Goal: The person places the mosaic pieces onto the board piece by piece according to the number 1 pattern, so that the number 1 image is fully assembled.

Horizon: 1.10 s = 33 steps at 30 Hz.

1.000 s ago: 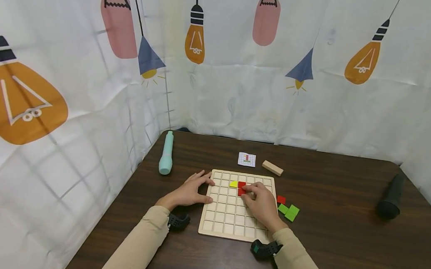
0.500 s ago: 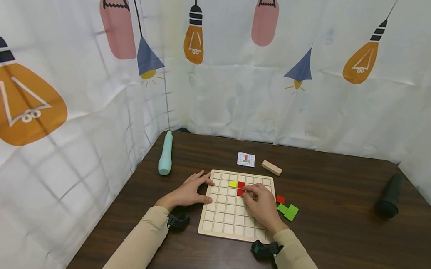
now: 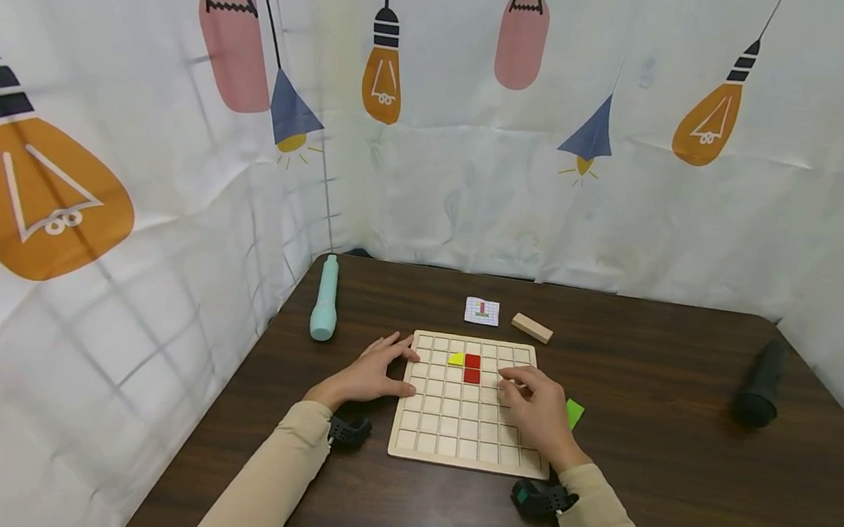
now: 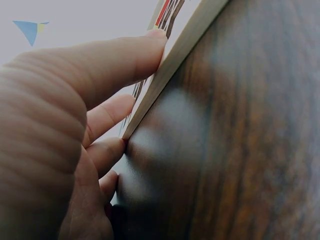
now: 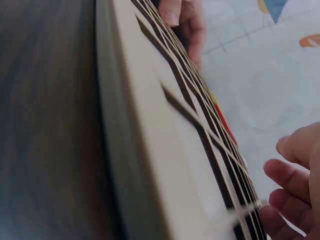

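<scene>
Since the earlier frame the right hand [image 3: 538,406] has been drawn back from the red piece [image 3: 472,368] toward the board's right edge — fingers loosely curled, nothing held. That piece now sits uncovered in the grid board [image 3: 446,441], just right of and below the yellow piece [image 3: 457,359], centre of the frame. The left hand [image 3: 373,372] is laid flat against the board's left edge, thumb over the rim, steadying it. A green piece [image 3: 573,413] is partly hidden behind the right hand; whether it is touched cannot be told. Judged step: one piece placed, another being fetched — a reach rightward and a pinch on the green piece would be called for.
</scene>
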Each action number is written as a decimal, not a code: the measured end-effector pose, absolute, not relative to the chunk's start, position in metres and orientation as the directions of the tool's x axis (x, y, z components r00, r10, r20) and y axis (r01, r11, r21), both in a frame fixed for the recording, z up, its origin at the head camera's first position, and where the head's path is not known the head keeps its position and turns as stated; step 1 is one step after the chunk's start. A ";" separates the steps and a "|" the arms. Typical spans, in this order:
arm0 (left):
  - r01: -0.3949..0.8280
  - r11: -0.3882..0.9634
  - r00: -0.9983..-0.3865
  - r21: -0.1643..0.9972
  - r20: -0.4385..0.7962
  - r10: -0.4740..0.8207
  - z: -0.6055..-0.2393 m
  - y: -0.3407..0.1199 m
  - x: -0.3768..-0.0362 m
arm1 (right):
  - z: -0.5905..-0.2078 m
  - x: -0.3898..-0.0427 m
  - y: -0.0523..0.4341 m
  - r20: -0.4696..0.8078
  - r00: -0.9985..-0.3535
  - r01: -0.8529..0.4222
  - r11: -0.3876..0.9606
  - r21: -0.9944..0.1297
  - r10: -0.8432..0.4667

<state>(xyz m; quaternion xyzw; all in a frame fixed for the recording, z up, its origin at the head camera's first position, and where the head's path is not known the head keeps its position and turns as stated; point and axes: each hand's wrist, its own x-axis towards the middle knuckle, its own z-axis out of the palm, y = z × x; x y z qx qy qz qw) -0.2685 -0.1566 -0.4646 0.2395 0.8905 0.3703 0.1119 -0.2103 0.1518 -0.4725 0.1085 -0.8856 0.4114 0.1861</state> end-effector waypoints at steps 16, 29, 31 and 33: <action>0.347 0.617 -0.862 0.706 -0.020 0.507 -0.465 -0.157 -0.269 | -0.470 -0.204 0.206 0.487 -0.872 -0.299 0.732 -0.612 0.050; 0.345 0.621 -0.860 0.703 -0.028 0.509 -0.465 -0.155 -0.270 | -0.470 -0.207 0.219 0.311 -0.949 -0.148 0.797 -0.585 0.052; 0.342 0.621 -0.861 0.705 -0.030 0.508 -0.466 -0.156 -0.270 | -0.470 -0.208 0.217 0.301 -0.953 -0.147 0.803 -0.577 0.042; 0.339 0.621 -0.862 0.707 -0.031 0.506 -0.466 -0.158 -0.269 | -0.470 -0.208 0.215 0.293 -0.955 -0.145 0.805 -0.575 0.037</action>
